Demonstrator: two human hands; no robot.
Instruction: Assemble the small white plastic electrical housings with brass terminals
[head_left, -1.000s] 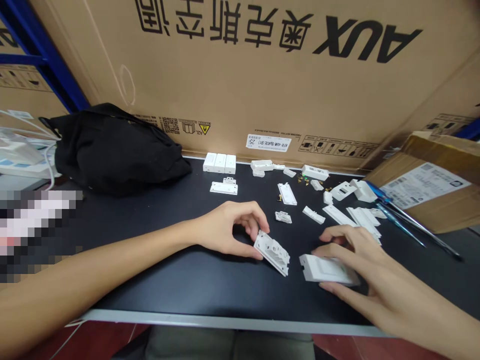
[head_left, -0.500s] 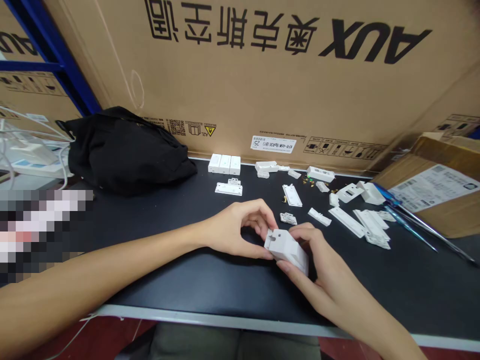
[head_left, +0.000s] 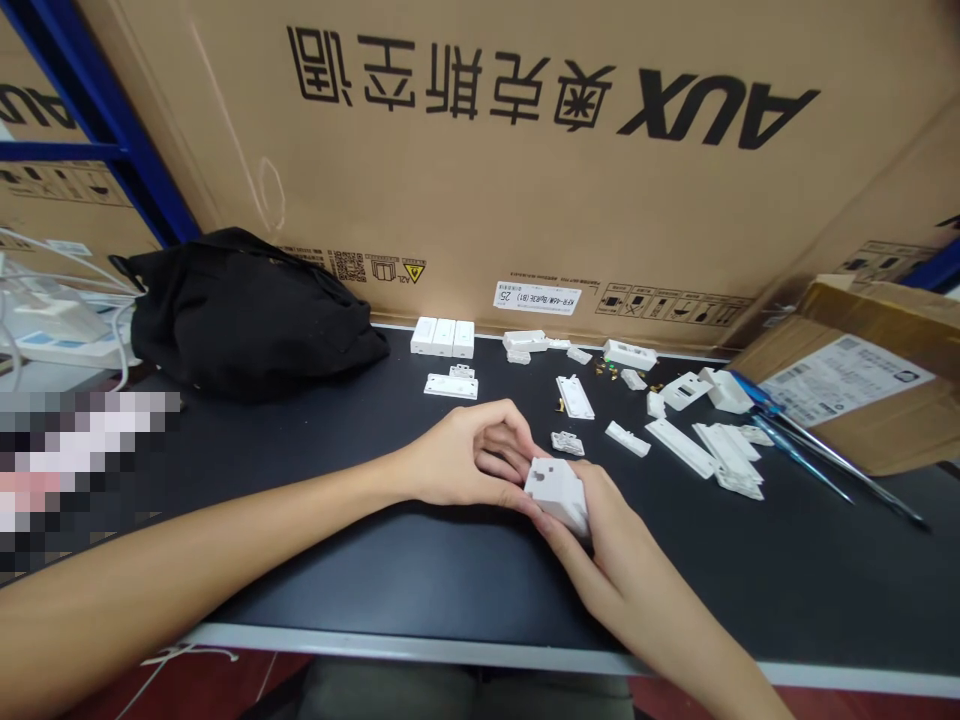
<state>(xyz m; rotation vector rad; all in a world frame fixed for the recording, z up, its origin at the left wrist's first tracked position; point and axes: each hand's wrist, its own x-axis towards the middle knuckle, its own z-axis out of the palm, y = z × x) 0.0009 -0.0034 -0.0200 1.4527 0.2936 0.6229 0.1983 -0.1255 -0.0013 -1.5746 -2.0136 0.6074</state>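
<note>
A small white plastic housing [head_left: 559,492] with slanted sides and small holes in one end is held between my two hands above the black table. My left hand [head_left: 471,455] grips its left end, thumb in front and fingers curled behind. The right side is wrapped by my right hand [head_left: 609,540], its thumb along the near edge. Just beyond the housing lies a small clear-and-white plastic part [head_left: 568,443]. Farther back is a flat white strip [head_left: 575,397]. The palm side of my right hand is hidden.
Three white boxes [head_left: 442,338] stand together at the back. White plastic pieces [head_left: 681,447] and two screwdrivers [head_left: 806,460] lie to the right, by a taped carton [head_left: 840,370]. A black bag [head_left: 255,315] sits back left. A large cardboard box [head_left: 450,200] walls the rear.
My right hand has moved left toward my left hand. The housing has shifted slightly left and turned, and its holed end now shows more towards me. The view has shifted a little.
</note>
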